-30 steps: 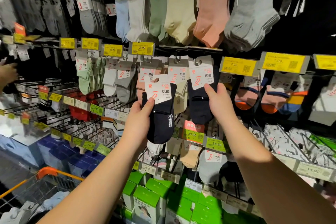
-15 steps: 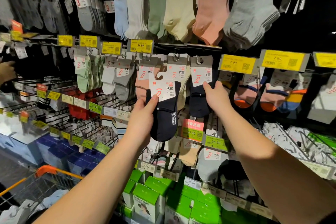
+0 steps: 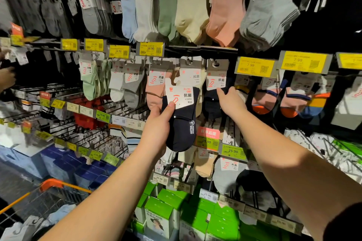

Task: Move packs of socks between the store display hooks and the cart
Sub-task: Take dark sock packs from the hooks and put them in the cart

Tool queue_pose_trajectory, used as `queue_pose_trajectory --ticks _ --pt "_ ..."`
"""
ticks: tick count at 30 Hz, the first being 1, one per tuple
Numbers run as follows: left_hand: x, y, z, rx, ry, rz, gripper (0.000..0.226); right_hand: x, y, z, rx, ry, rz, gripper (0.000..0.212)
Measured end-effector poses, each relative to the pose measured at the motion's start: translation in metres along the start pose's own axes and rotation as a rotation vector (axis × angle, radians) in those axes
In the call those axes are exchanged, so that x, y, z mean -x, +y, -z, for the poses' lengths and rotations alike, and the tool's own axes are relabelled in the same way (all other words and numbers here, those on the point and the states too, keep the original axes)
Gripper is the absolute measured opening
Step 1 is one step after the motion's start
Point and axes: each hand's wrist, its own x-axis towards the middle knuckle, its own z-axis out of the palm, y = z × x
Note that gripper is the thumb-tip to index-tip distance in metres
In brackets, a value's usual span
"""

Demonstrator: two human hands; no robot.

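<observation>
Now | your left hand [image 3: 156,131] grips the navy sock pack [image 3: 181,123], off its hook | right hand [image 3: 229,101] pinches the hanging navy pack [image 3: 212,101] at 1 o'clock | cart [image 3: 49,199] at 7 o'clock already holds packs; hanging seems left.

Navy cotton sock pack with a white card header [image 3: 181,121] sits upright, off the hooks, in front of the display. Another navy sock pack with a grey-white header [image 3: 216,84] hangs on its hook just right of it. Orange-handled wire cart [image 3: 49,195] sits lower left with pale sock packs inside.

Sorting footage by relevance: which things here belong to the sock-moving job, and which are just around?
In the job: navy sock pack in left hand; hanging navy pack touched by right hand; cart.
Just around: green boxes; yellow price tags; pink socks.
</observation>
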Motion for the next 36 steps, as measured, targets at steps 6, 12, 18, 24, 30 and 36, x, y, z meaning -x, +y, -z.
queue_pose_trajectory --ticks 6,12,18,24,30,36 --pt "-0.003 -0.004 0.001 0.003 -0.006 -0.004 0.026 0.034 0.023 -0.001 -0.271 0.102 -0.011 0.055" --pt "-0.006 -0.014 -0.009 0.074 -0.063 0.041 0.023 0.1 0.022 -0.012 -0.69 -0.075 0.066 0.028" --pt "-0.006 -0.017 -0.029 0.024 -0.118 0.0 0.023 0.127 0.001 -0.011 -0.902 -0.315 0.13 0.023" --pt "-0.008 -0.014 -0.041 -0.164 -0.191 -0.024 0.027 0.11 -0.005 0.001 -0.73 -0.149 0.198 0.012" --pt "-0.018 -0.002 -0.053 -0.188 -0.163 0.053 0.052 0.086 -0.011 0.011 -0.658 -0.092 0.206 0.014" --pt "-0.034 0.006 -0.066 -0.16 -0.132 0.052 0.029 0.067 -0.018 0.014 -0.678 -0.077 0.224 0.02"
